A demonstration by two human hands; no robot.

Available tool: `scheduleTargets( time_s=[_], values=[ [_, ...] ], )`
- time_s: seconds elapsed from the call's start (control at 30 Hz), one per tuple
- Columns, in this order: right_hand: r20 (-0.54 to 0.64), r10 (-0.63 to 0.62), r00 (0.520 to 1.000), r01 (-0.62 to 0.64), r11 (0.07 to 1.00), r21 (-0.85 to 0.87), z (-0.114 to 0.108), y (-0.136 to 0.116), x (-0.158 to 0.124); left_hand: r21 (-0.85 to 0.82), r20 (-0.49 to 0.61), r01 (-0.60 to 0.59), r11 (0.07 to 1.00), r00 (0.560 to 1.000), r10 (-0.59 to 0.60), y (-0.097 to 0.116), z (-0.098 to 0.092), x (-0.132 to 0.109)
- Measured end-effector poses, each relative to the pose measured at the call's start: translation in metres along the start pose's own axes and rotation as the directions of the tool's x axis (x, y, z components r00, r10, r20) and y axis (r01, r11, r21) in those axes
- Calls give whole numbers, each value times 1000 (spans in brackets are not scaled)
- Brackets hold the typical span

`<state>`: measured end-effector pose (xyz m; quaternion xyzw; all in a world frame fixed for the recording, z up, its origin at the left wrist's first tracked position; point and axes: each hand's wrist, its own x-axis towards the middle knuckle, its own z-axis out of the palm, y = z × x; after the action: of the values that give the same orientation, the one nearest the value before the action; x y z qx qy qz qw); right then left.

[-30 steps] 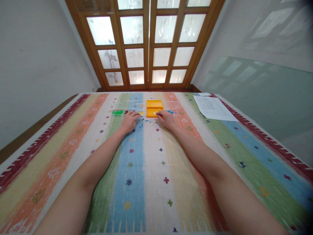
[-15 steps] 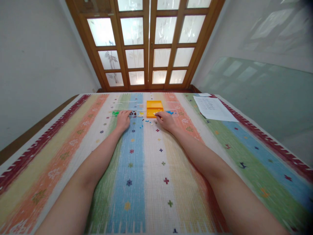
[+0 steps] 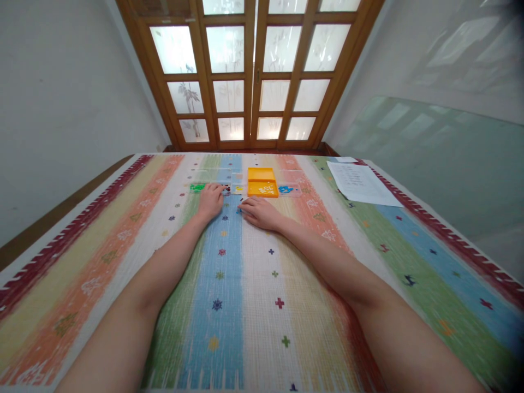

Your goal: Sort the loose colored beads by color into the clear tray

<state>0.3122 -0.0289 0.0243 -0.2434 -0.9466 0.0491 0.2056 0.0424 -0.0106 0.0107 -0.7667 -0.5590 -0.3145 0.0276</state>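
Note:
My left hand (image 3: 212,201) rests at the clear box with small dark pieces (image 3: 226,189), its curled fingers covering part of it. What its fingertips hold, if anything, is too small to make out. My right hand (image 3: 261,212) lies low over the tablecloth, fingers bent together and tips down at a small blue piece (image 3: 239,210). Whether a piece is pinched there cannot be seen. Just beyond it stands an open orange case (image 3: 262,182) with white bits (image 3: 267,188) in its near half.
Green pieces (image 3: 197,188), yellow pieces (image 3: 239,189) and blue pieces (image 3: 285,189) sit in clear boxes in the same row. A printed sheet (image 3: 360,183) lies to the right on the striped tablecloth (image 3: 254,305). Wood-framed glass doors (image 3: 254,82) stand behind the table.
My right hand has moved left and nearer to me, from the orange case to the loose pieces on the cloth. My left hand has shifted slightly right over the dark pieces.

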Motion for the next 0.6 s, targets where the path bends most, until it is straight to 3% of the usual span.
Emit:
scheduleTargets(
  time_s=[0.23,0.6],
  values=[
    [-6,-53,999,53,999,-2,1,5,0,40,17,-57,998,998,56,7,-2,-1],
    [-37,-21,999,17,996,-89,1,15,-1,89,122,-193,977,976,181,15,-1,-3]
  ],
)
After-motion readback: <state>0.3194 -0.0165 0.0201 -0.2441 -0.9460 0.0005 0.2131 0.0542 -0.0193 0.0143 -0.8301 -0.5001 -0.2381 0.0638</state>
